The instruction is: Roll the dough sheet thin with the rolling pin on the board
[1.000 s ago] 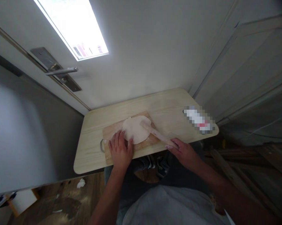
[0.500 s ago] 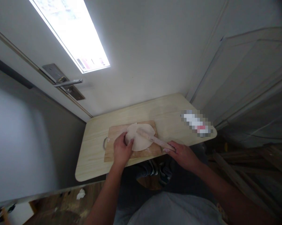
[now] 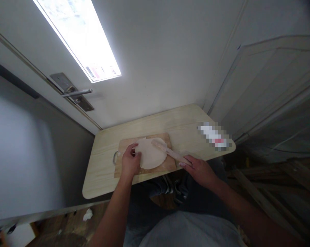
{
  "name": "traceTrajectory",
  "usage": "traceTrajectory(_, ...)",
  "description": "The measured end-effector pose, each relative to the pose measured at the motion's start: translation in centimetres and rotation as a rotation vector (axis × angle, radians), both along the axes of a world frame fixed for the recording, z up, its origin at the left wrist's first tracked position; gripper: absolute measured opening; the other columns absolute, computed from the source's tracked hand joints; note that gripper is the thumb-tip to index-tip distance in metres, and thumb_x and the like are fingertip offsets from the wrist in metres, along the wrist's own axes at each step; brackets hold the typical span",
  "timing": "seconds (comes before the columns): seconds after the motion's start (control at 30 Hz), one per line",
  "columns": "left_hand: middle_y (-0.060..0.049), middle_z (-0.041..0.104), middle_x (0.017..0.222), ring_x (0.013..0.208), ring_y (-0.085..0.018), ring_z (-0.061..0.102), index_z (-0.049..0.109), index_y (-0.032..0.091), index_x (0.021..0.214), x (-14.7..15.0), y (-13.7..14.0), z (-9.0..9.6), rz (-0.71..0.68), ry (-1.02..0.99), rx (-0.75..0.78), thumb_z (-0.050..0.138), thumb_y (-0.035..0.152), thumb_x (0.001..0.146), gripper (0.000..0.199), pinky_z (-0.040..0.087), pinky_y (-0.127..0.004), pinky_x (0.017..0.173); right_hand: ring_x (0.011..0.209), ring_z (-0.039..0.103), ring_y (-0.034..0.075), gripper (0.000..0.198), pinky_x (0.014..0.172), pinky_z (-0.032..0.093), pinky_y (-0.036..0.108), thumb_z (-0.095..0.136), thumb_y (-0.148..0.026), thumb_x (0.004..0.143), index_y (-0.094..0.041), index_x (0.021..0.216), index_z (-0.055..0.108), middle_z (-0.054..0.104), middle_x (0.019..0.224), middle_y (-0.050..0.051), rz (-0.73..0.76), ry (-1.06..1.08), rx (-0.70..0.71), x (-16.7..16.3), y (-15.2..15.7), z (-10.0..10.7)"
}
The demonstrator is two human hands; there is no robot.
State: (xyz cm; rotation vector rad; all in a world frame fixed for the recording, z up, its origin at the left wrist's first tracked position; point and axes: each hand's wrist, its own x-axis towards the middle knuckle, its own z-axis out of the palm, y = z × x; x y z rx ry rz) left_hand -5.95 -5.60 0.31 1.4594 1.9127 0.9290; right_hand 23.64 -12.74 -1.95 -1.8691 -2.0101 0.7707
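At a narrow pale table (image 3: pixel 100 171), we look down on two bare hands working around a thin, roughly round sheet of dough (image 3: pixel 152 156), which lies on a wooden board (image 3: pixel 167 166). The left hand (image 3: pixel 131 162) reaches forward to the sheet's left edge, its fingers bent and the thumb set a little apart from the forefinger; we cannot tell whether they pinch the dough. The right hand (image 3: pixel 199 171), extended from the lower right, is wrapped firmly around the near end of a wooden rolling pin (image 3: pixel 174 155), whose far end slants over the dough's upper right part. The left hand blocks our view of some of the board, and the right hides the pin's near end.

By the board's left side we find a metal ring handle (image 3: pixel 115 158). At the table's right end lies a flat object (image 3: pixel 214 136) (pixelated, so we cannot identify it). Just beyond the far edge stands a white door (image 3: pixel 157 68) with a lever handle (image 3: pixel 79 92) and a bright glass pane (image 3: pixel 85 41). On the floor, lower left, we note a crumpled white scrap (image 3: pixel 88 214).
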Motion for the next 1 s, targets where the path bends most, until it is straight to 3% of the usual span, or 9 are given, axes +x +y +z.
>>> traceTrajectory(0.13, -0.003, 0.068, 0.084, 0.078, -0.022, 0.065, 0.066, 0.022, 0.116, -1.6, -1.4, -0.3, 0.059, 0.141, 0.058, 0.058, 0.022, 0.077, 0.040, 0.054, -0.036, 0.077, 0.082, 0.065, 0.021, 0.033, 0.069, 0.037, 0.028, 0.046, -0.049, 0.097, -0.023, 0.103, 0.066, 0.071, 0.086, 0.004, -0.002, 0.026, 0.006, 0.0, -0.2, 0.0)
traceTrajectory(0.3, -0.008, 0.072, 0.104, 0.108, -0.031, 0.064, 0.069, 0.026, 0.116, -4.2, -2.0, -0.9, 0.098, 0.383, 0.132, 0.057, 0.029, 0.081, 0.037, 0.046, -0.051, 0.100, 0.081, 0.066, 0.022, 0.034, 0.069, 0.038, 0.028, 0.045, -0.050, 0.097, -0.023, 0.103, 0.065, 0.071, 0.086, 0.004, -0.006, 0.014, 0.011, 0.0, -0.2, 0.0)
traceTrajectory(0.37, -0.008, 0.073, 0.107, 0.114, -0.030, 0.062, 0.072, 0.025, 0.110, -5.3, -2.0, -1.5, 0.082, 0.365, 0.169, 0.057, 0.031, 0.083, 0.031, 0.042, -0.053, 0.107, 0.083, 0.066, 0.022, 0.035, 0.070, 0.038, 0.029, 0.044, -0.050, 0.097, -0.023, 0.104, 0.065, 0.072, 0.087, 0.004, -0.004, 0.011, 0.005, 0.0, -0.2, -0.1)
traceTrajectory(0.43, -0.008, 0.073, 0.112, 0.115, -0.027, 0.063, 0.073, 0.023, 0.104, -6.2, -2.0, -2.2, 0.072, 0.215, 0.203, 0.057, 0.032, 0.083, 0.028, 0.042, -0.047, 0.110, 0.084, 0.066, 0.023, 0.036, 0.070, 0.039, 0.029, 0.044, -0.050, 0.097, -0.023, 0.105, 0.065, 0.072, 0.088, 0.004, -0.006, 0.004, 0.001, 0.0, -0.2, -0.1)
traceTrajectory(0.63, -0.009, 0.071, 0.116, 0.107, -0.023, 0.068, 0.068, 0.020, 0.110, -5.4, -3.4, -3.4, 0.089, -0.069, 0.199, 0.065, 0.034, 0.080, 0.033, 0.052, -0.039, 0.100, 0.081, 0.066, 0.023, 0.036, 0.070, 0.039, 0.029, 0.043, -0.051, 0.097, -0.023, 0.102, 0.064, 0.071, 0.087, 0.004, -0.043, 0.045, -0.015, -0.1, -0.1, 0.1)
traceTrajectory(0.83, -0.010, 0.071, 0.107, 0.090, -0.021, 0.071, 0.046, 0.018, 0.142, -3.0, -2.3, -1.7, 0.239, -0.049, 0.107, 0.074, 0.038, 0.077, 0.074, 0.056, -0.035, 0.084, 0.074, 0.065, 0.023, 0.038, 0.067, 0.038, 0.031, 0.043, -0.053, 0.096, -0.023, 0.105, 0.064, 0.069, 0.080, 0.003, -0.038, 0.057, -0.032, 0.0, 0.1, -0.2)
traceTrajectory(0.9, -0.011, 0.072, 0.104, 0.089, -0.022, 0.070, 0.052, 0.013, 0.137, -2.9, -1.2, -1.0, 0.258, -0.048, 0.010, 0.075, 0.036, 0.076, 0.069, 0.055, -0.034, 0.081, 0.076, 0.065, 0.023, 0.038, 0.068, 0.038, 0.031, 0.043, -0.053, 0.095, -0.023, 0.105, 0.064, 0.069, 0.080, 0.003, -0.039, 0.073, -0.029, 0.1, 0.0, -0.2)
traceTrajectory(1.0, -0.012, 0.074, 0.100, 0.087, -0.023, 0.070, 0.069, 0.014, 0.111, -3.3, 0.1, -0.2, 0.170, 0.019, -0.133, 0.073, 0.035, 0.076, 0.041, 0.053, -0.032, 0.075, 0.079, 0.066, 0.024, 0.038, 0.070, 0.039, 0.031, 0.043, -0.054, 0.095, -0.023, 0.103, 0.064, 0.071, 0.084, 0.004, -0.037, 0.132, -0.024, 0.2, -0.2, -0.2)
